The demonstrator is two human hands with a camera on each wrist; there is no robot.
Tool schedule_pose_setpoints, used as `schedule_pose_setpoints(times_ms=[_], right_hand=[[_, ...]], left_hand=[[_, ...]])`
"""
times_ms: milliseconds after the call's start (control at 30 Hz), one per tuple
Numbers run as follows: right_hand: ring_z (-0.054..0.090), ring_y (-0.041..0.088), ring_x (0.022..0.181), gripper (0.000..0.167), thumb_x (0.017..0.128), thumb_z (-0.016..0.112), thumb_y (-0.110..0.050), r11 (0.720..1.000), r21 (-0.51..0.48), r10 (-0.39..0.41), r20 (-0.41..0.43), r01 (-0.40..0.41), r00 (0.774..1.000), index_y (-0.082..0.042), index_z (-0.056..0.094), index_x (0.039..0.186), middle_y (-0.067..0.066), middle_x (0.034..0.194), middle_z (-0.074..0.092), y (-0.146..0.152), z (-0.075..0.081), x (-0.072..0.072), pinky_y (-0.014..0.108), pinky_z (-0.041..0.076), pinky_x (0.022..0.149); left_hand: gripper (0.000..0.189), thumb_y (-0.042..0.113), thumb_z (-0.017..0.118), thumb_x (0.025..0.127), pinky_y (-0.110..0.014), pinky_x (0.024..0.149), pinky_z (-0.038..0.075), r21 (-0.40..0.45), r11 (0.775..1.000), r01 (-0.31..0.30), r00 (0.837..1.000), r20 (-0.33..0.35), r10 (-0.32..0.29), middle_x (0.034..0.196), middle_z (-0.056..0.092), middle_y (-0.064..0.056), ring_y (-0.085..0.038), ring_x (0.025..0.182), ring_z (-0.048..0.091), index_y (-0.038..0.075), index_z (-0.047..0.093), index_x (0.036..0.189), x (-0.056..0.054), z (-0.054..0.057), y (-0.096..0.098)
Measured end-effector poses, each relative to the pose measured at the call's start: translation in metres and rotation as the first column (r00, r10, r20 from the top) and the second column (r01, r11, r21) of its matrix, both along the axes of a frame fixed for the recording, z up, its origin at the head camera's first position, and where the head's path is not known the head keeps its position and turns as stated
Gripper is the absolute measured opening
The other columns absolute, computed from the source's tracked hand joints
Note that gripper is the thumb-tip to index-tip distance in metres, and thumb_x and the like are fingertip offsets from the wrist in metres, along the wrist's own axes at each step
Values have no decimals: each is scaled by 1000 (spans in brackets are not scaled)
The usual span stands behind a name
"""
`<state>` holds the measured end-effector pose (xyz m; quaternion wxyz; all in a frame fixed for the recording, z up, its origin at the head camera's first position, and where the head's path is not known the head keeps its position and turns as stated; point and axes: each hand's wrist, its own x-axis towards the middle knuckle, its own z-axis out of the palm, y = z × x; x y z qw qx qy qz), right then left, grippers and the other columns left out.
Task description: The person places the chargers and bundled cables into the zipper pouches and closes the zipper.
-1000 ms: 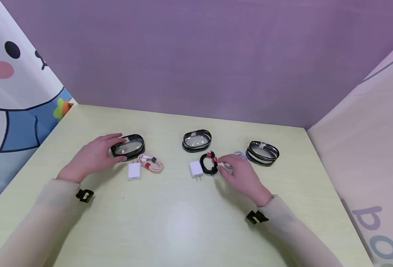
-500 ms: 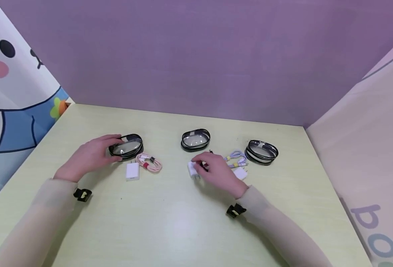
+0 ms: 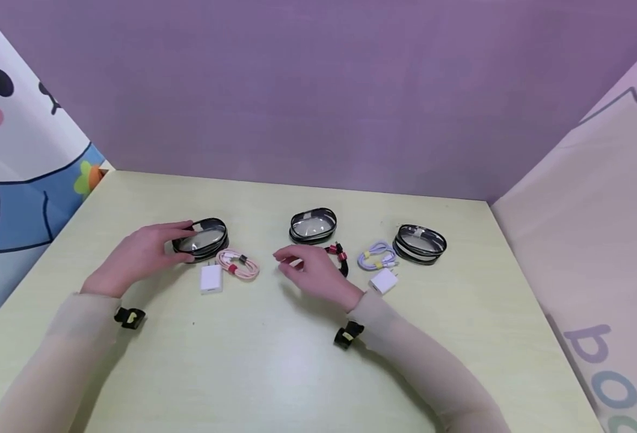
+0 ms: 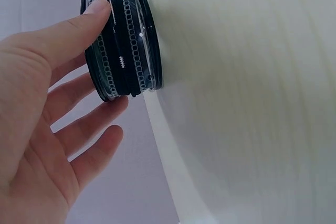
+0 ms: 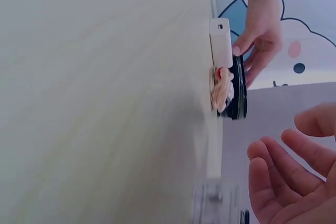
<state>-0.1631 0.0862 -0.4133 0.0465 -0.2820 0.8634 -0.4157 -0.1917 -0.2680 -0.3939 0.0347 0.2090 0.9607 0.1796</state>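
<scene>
My left hand (image 3: pixel 136 255) holds the side of a clear oval zip case (image 3: pixel 218 248) with black trim, which stands on the table. In the left wrist view its thumb lies on the case's zipper band (image 4: pixel 118 35), with fingers at the far side. My right hand (image 3: pixel 318 273) hovers over the middle of the table, fingers loosely bent and nothing in them. Beside the left case lie a coiled pink cable (image 3: pixel 239 264) and a white plug charger (image 3: pixel 212 279). Partly behind the right hand lies a coiled black cable (image 3: pixel 343 257) with red ties; the middle charger is hidden from the head view.
A second clear case (image 3: pixel 313 225) stands at the middle back and a third case (image 3: pixel 420 245) to the right. Near the third are a coiled purple cable (image 3: pixel 375 257) and another white charger (image 3: pixel 384 281). A purple cloth (image 3: pixel 307 96) rises behind the table.
My right hand has moved left from the purple cable, across the black cable and middle charger, uncovering the purple cable and right charger. My left hand has kept its place at the left case.
</scene>
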Motion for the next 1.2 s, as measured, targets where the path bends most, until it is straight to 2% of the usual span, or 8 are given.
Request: schedule_pose_setpoints(times_ms=[167, 467, 600, 800, 1067, 1200], right_hand=[[65, 14, 102, 30, 96, 64, -8, 999, -25, -24, 40, 25, 999, -3, 67, 125, 5, 114, 71, -16, -5, -5, 19, 52, 82], [65, 8, 91, 35, 94, 67, -8, 996, -45, -72, 118, 78, 990, -4, 65, 129, 1, 103, 71, -40, -14, -11, 17, 51, 81], [65, 6, 88, 35, 93, 70, -11, 994, -22, -102, 114, 106, 988, -5, 66, 126, 0, 101, 72, -49, -18, -15, 17, 50, 78], [63, 3, 86, 39, 89, 77, -18, 989, 35, -146, 147, 142, 978, -8, 68, 125, -3, 100, 72, -59, -21, -20, 18, 48, 82], [60, 3, 79, 18, 85, 79, -13, 985, 62, -172, 174, 163, 970, -14, 74, 102, -11, 85, 67, -66, -22, -22, 22, 46, 81], [59, 4, 78, 16, 84, 79, -11, 983, 62, -180, 179, 172, 967, -13, 73, 99, -11, 84, 67, -66, -20, -22, 21, 47, 79]], left_hand=[[55, 24, 79, 86, -61, 103, 37, 8, 1000, 12, 1000, -1, -12, 146, 50, -20, -46, 133, 43, 3, 62, 134, 0, -1, 0], [54, 21, 79, 85, -61, 102, 38, -7, 1000, 30, 999, -14, -30, 145, 50, -22, -47, 132, 43, 1, 62, 133, 1, 0, 1], [55, 23, 78, 87, -61, 103, 37, -7, 1000, 23, 1000, -1, -23, 146, 49, -21, -46, 133, 42, 2, 61, 135, 0, -1, 1], [55, 26, 78, 87, -61, 103, 37, -6, 1000, 14, 1000, 2, -14, 146, 49, -21, -46, 133, 42, 2, 62, 134, -2, -2, 2], [56, 24, 79, 86, -61, 104, 36, -11, 1000, 16, 1000, 4, -16, 146, 49, -20, -46, 134, 41, 1, 62, 134, -2, -1, 1], [54, 17, 79, 84, -61, 104, 36, 1, 1000, 24, 1000, 9, -24, 147, 49, -20, -46, 133, 42, 1, 63, 132, -4, -3, 1]])
